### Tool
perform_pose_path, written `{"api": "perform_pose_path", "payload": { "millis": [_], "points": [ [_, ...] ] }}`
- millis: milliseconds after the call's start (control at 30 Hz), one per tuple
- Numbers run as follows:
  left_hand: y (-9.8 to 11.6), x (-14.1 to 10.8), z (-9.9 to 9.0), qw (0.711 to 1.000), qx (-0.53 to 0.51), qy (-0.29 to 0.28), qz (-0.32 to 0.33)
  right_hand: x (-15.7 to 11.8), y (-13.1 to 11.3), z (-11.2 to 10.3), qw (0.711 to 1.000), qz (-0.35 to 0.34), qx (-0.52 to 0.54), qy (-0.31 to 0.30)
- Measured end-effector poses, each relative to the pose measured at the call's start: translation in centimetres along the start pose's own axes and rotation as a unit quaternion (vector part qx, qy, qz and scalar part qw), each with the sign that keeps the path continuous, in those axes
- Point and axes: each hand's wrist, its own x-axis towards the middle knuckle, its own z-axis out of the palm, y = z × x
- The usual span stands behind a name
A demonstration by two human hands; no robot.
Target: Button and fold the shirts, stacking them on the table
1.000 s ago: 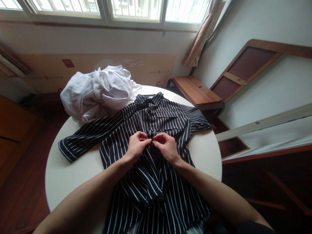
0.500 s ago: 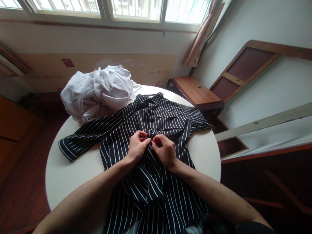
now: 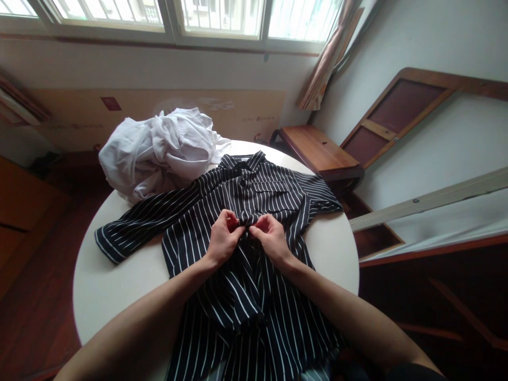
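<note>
Both grips meet at the middle of the front of a striped shirt. The left hand has thumb and forefinger drawn together on a raised fold of cloth, with a small hollow between the curled fingers and the thumb. The right hand pinches the same fold from just beside it, its fingertips nearly closed on the fabric. Whether a button lies between the fingertips cannot be told; the fingers and folds hide it.

The step in hand appears to be fine work on the front opening. It is probably best done with light thumb-and-finger pinches, one hand steadying the edge while the other makes the small movements. Both layers should be kept level, since a hard pull would likely skew the stripes and strain the thin cloth.

The shirt is black or very dark with narrow white stripes, and lies front up on a round white desk, collar at the far side. One sleeve stretches out past the left hand; the other lies beyond the right. The chest is fairly flat, whereas the front below the hands is bunched, and the lower part reaches the near edge. A crumpled white cloth rests beyond the left sleeve.
</note>
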Motion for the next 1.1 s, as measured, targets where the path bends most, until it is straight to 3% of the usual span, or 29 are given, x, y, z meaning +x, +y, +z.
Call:
{"api": "perform_pose_path", "payload": {
  "millis": [133, 333, 500, 567, 700, 833, 1000, 1100],
  "points": [
    [-0.2, 0.0, -0.1, 1.000, 0.010, -0.026, -0.004, 0.2, 0.1, 0.0, 1.000, 0.014, 0.006, 0.000],
    [0.0, 0.4, -0.2, 0.997, -0.054, -0.012, -0.050, -0.4, -0.4, -0.3, 0.991, -0.069, -0.117, -0.014],
    [0.2, 0.5, 0.0, 0.996, -0.064, 0.011, -0.055, -1.1, -1.3, -0.5, 0.935, -0.203, -0.290, -0.025],
    [0.2, 0.4, 0.0, 0.998, -0.047, 0.007, -0.040, -1.0, -1.5, -0.5, 0.915, -0.227, -0.332, -0.038],
    [0.3, 0.1, -0.1, 0.999, -0.025, -0.014, -0.016, -0.5, -1.6, -0.6, 0.912, -0.189, -0.359, -0.056],
    [0.7, 0.0, 0.0, 1.000, -0.013, -0.023, -0.012, -0.4, -1.8, -0.7, 0.936, -0.129, -0.324, -0.049],
    [0.6, 0.1, 0.2, 1.000, 0.010, -0.023, -0.011, -0.6, -1.7, -0.5, 0.948, -0.128, -0.288, -0.030],
    [0.4, 0.3, 0.1, 1.000, -0.005, -0.009, -0.028, -0.3, -1.1, -0.5, 0.975, -0.060, -0.208, -0.050]
  ]
}}
